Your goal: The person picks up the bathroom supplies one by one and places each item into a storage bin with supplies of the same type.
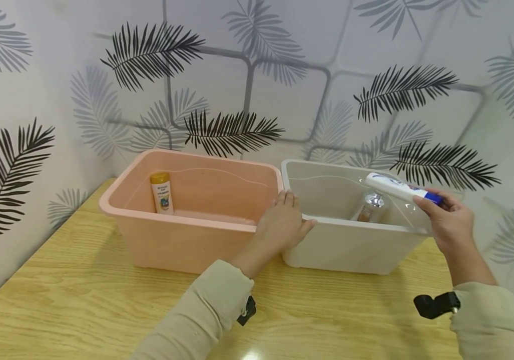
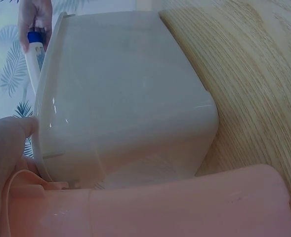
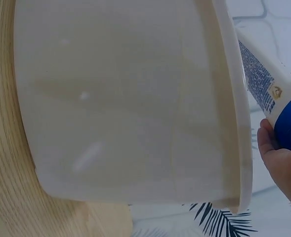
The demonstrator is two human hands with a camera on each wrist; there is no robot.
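My right hand holds a white squeeze tube by its blue cap end, tilted over the right part of a light grey bin. Blue print on the tube faces the right wrist camera. Inside the grey bin is a clear bottle with a silver cap, its lower part hidden by the front wall. Where the grey bin meets a pink bin, my left hand rests on the adjoining rims with fingers extended, its thumb out along the grey rim. A white bottle with a yellow cap stands in the pink bin's left end.
Both bins stand side by side on a wood-grain table. Close behind them rises a wall with a leaf pattern. Dark wrist-worn cameras stick out from both sleeves above the tabletop.
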